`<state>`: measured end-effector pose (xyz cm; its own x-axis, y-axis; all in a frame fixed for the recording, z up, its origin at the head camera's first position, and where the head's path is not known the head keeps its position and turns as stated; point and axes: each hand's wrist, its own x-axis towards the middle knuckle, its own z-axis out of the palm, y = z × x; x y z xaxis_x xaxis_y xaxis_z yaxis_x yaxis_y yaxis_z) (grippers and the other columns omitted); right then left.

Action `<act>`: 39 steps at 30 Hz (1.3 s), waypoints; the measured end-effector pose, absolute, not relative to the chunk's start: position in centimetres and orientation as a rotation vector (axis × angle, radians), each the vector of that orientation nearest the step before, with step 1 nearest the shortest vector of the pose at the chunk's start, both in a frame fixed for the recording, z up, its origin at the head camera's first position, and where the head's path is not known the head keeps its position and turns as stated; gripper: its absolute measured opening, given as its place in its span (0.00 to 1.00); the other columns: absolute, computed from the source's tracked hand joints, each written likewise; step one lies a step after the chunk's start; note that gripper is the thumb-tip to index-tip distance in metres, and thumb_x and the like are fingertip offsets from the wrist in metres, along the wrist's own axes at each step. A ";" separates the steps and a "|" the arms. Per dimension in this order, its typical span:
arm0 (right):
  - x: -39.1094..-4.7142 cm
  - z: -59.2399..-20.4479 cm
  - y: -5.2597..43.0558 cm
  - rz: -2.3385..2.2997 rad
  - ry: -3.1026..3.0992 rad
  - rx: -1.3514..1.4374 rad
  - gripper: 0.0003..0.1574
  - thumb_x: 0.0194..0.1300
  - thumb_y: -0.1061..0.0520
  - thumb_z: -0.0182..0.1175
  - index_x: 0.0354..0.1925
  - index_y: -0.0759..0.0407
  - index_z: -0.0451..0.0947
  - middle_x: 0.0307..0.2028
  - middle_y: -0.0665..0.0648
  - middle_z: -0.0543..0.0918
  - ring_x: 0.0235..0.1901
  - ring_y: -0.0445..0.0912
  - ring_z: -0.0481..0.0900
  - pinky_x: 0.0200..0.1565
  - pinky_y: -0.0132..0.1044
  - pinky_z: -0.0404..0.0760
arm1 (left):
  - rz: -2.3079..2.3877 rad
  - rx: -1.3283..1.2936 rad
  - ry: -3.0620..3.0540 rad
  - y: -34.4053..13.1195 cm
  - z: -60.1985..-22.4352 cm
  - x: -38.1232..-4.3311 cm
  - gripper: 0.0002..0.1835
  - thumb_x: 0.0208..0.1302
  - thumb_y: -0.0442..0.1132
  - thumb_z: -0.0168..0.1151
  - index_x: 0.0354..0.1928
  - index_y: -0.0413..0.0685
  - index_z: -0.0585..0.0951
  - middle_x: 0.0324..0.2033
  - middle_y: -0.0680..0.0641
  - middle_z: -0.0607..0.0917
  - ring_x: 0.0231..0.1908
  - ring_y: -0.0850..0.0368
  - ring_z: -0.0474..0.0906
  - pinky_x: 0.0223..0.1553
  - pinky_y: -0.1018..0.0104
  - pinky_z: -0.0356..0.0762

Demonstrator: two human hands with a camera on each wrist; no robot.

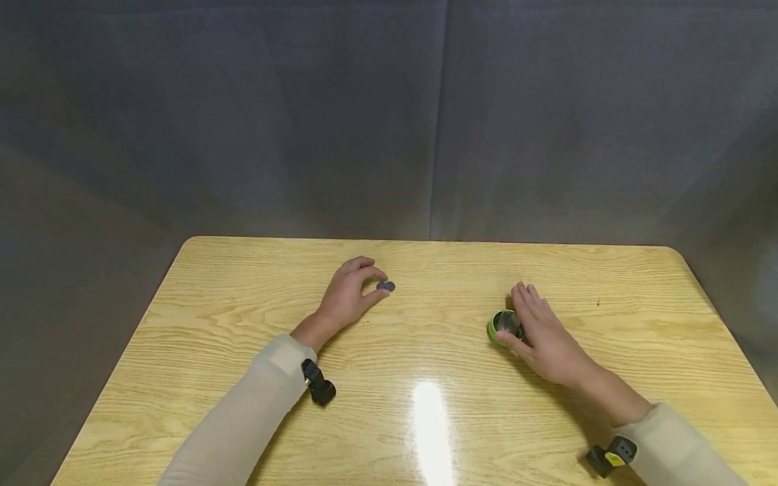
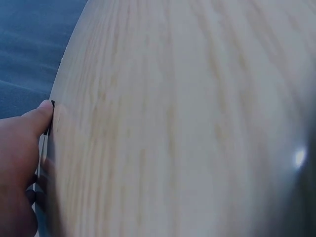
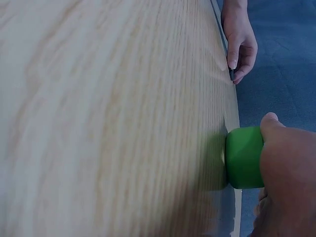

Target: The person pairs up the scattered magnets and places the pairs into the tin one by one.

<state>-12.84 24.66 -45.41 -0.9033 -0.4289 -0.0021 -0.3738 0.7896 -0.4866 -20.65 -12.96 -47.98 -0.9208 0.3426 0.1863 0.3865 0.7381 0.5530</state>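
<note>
Two small dark round discs (image 1: 390, 287) lie side by side, partly overlapping, toward the back middle of the table. My left hand (image 1: 349, 293) pinches at them, index finger on the far side and thumb on the near side. In the left wrist view the thumb touches a thin dark edge (image 2: 52, 111) at the tabletop. A small round green container (image 1: 494, 331) with a dark inside stands farther right. Above it my right hand (image 1: 550, 344) rests with straight fingers along its right side and the thumb across the near rim. The right wrist view shows the container's green wall (image 3: 244, 158).
The pale wood-grain table (image 1: 425, 324) has rounded far corners. Behind it hangs a dark grey curtain (image 1: 365, 121), which also lines the sides. Black wrist devices (image 1: 318, 383) sit at both sleeves, and a bright glare spot lies at the front middle.
</note>
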 end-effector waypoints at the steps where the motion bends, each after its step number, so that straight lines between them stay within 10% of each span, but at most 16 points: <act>1: -12.8 -45.4 24.7 -0.747 2.867 -0.645 0.56 0.77 0.41 0.55 0.78 0.73 0.39 0.78 0.74 0.41 0.78 0.65 0.36 0.77 0.56 0.37 | -0.939 -0.596 -2.859 -12.9 -48.0 -20.7 0.15 0.68 0.48 0.69 0.52 0.50 0.86 0.65 0.39 0.75 0.70 0.41 0.66 0.71 0.44 0.62; 39: -12.9 -45.8 25.3 -0.783 2.861 -0.584 0.58 0.76 0.40 0.56 0.78 0.75 0.38 0.77 0.76 0.42 0.78 0.67 0.38 0.76 0.58 0.40 | -0.605 -0.752 -2.974 -11.7 -47.7 -20.8 0.11 0.79 0.45 0.54 0.47 0.44 0.76 0.70 0.36 0.67 0.74 0.42 0.56 0.74 0.40 0.49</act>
